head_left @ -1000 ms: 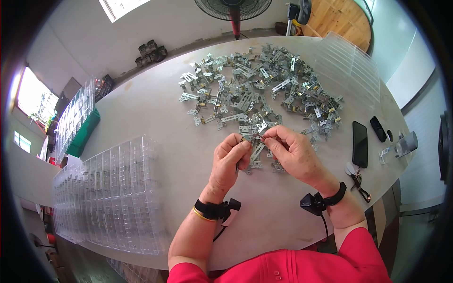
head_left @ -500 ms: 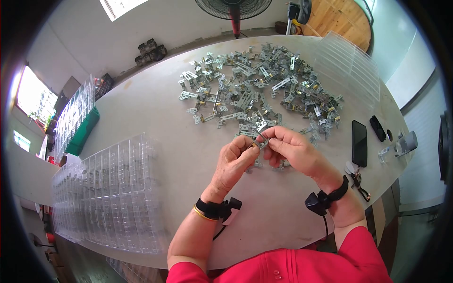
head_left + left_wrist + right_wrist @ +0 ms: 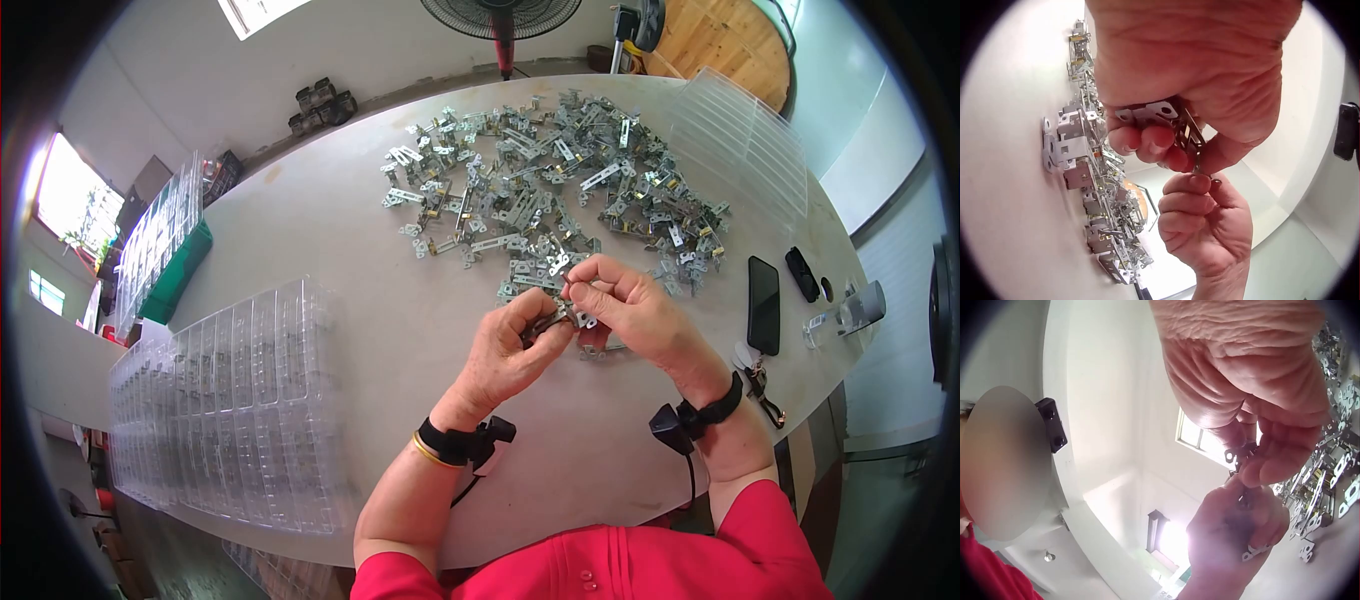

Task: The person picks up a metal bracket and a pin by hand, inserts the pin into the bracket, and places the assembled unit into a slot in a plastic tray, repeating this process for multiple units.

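My left hand [image 3: 505, 350] grips a silver metal bracket [image 3: 1150, 111] with holed tabs, its fingers curled underneath and the thumb over one end. Much of the bracket is hidden by the palm. Meeting it at the fingertips, my right hand [image 3: 630, 305] pinches a small metal piece [image 3: 1232, 455] with a round hole, between thumb and fingers. Where the two metal parts meet is mostly covered by the fingers. Just beyond both hands spreads a large heap of similar brackets [image 3: 520, 205], some with brass-coloured bits.
Stacked clear plastic trays [image 3: 230, 410] stand at the left, and a green bin [image 3: 178, 280] lies beyond them. Another clear tray [image 3: 740, 150] is at the back right. To the right are a phone [image 3: 763, 305], a black case [image 3: 800, 272] and a pair of pliers [image 3: 765, 395].
Both hands stay close together; the left has moved right and turned, bringing the bracket under the right fingertips. The heap and trays look the same.
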Demonstrator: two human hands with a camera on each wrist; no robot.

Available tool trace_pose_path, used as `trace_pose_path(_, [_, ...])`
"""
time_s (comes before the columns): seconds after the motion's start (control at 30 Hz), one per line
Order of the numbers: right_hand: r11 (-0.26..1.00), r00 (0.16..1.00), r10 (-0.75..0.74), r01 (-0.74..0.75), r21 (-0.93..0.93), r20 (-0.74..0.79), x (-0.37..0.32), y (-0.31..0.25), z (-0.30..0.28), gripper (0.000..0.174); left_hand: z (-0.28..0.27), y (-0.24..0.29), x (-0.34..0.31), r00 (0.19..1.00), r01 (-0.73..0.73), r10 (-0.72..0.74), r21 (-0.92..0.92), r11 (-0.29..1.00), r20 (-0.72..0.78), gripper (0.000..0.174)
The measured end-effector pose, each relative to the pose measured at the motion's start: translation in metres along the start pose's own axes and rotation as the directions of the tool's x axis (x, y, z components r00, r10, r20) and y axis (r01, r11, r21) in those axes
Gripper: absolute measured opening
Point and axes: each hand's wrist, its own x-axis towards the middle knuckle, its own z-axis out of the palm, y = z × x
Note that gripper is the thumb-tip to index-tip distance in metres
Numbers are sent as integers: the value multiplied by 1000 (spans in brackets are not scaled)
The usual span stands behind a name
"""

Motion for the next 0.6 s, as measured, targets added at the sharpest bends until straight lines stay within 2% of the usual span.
trace_pose_path(0.03, [1000, 1000, 0, 0, 0, 0, 0, 1, 0, 21, 0, -1, 0, 1000, -13, 13, 33, 999, 9, 18])
trace_pose_path(0.1, [990, 996, -78, 73, -116, -40, 0, 3, -1, 20, 2, -1, 1, 999, -44, 45, 87, 995, -15, 20])
trace_pose_path(0.23, [983, 984, -156, 146, -109, -83, -1, 3, 5, 18, 4, 2, 1, 989, -126, 139, 213, 969, -47, 22])
trace_pose_path(0.3, [924, 939, -332, 305, -230, -91, 3, 13, 4, 19, 5, 5, 1, 985, -159, 171, 235, 959, -34, 22])
trace_pose_path(0.33, [924, 939, -332, 304, -230, -91, 3, 13, 5, 19, 6, 6, 1, 979, -190, 202, 257, 948, -21, 22])
trace_pose_path(0.4, [870, 886, -435, 368, -328, -161, 2, 12, 7, 14, 7, 5, 1, 976, -191, 212, 282, 940, -43, 22])
trace_pose_path(0.43, [870, 886, -435, 368, -328, -160, 0, 9, 7, 14, 8, 4, 1, 973, -193, 223, 307, 932, -64, 21])
trace_pose_path(0.5, [940, 947, -283, 242, -239, -154, -4, 1, 8, 12, 8, 0, 2, 966, -199, 241, 321, 926, -97, 20])
trace_pose_path(0.53, [940, 947, -283, 242, -239, -154, -4, 1, 9, 12, 8, -2, 2, 957, -204, 259, 334, 920, -130, 19])
trace_pose_path(0.6, [971, 968, -222, 209, -113, -115, -5, 1, 13, 10, 8, -5, 3, 950, -222, 281, 342, 913, -135, 19])
